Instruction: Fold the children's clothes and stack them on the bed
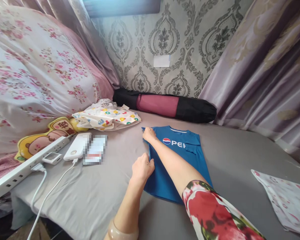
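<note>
A blue T-shirt (176, 160) with a round logo and white lettering lies flat on the grey sheet, its neckline towards the wall. The sleeve on its right side is folded inward over part of the lettering. My right hand (149, 134) reaches across the shirt, its fingers closed on the cloth at the upper left sleeve. Lower down the left edge, my left hand (143, 167) is closed on the side of the shirt. My right forearm hides part of the shirt's front.
A black and maroon rolled bag (160, 106) lies along the wall. To the left are a patterned cloth bundle (107, 116), a yellow cushion (37, 141), a power strip (22, 173), a white power bank (77, 146) with a cable and a blurred phone-like item (95, 150). Folded printed cloth (287, 200) lies right.
</note>
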Tool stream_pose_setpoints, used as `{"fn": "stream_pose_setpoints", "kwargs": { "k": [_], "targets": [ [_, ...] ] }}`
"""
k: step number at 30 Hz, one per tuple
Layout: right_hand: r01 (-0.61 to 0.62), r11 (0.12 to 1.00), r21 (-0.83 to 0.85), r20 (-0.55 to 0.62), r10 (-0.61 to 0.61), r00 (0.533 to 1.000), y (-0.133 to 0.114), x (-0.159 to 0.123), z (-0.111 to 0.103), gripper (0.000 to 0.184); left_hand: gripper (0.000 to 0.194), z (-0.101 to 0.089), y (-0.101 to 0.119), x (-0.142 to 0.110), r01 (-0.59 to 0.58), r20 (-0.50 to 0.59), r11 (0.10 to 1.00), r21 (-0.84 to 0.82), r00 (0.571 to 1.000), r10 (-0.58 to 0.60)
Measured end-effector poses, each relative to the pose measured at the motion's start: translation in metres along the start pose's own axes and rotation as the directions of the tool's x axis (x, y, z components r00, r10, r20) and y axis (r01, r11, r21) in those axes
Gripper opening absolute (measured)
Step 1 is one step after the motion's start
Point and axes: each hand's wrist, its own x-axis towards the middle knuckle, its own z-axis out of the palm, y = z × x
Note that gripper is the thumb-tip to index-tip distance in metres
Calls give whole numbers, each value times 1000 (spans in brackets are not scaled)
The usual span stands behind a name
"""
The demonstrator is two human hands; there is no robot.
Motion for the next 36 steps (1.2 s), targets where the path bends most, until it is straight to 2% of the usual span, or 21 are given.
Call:
{"fn": "stream_pose_setpoints", "kwargs": {
  "k": [2,6,11,15,20,24,28,31,36],
  "targets": [
    [-32,995,94,-15,33,999,10,5,-7,23,23,2,-2,2,-5,-4,1000,-15,1000,5],
    [-68,944,323,-52,89,995,36,8,-22,28,23,4,-2,3,-39,-10,998,-58,999,39],
    [-72,837,542,-70,130,989,68,-7,-44,29,23,3,3,1,-55,-2,991,-123,998,55],
    [-78,765,640,-40,134,990,88,-27,-62,30,24,5,5,0,-86,5,984,-157,996,88],
    [-110,606,788,18,155,988,107,-48,-74,37,25,8,8,-1,-112,37,976,-189,992,121],
    [-146,585,798,30,203,979,118,-57,-75,36,24,10,11,-3,-140,40,975,-173,988,149],
    [-187,542,820,53,253,966,124,-60,-73,37,23,10,14,-5,-126,179,956,-264,968,177],
    [-193,562,805,40,272,961,130,-57,-70,39,19,11,15,-6,-127,216,954,-272,958,189],
    [-80,735,673,-125,220,968,147,-48,-64,46,16,12,13,-6,-163,179,960,-226,962,205]
  ]
}}
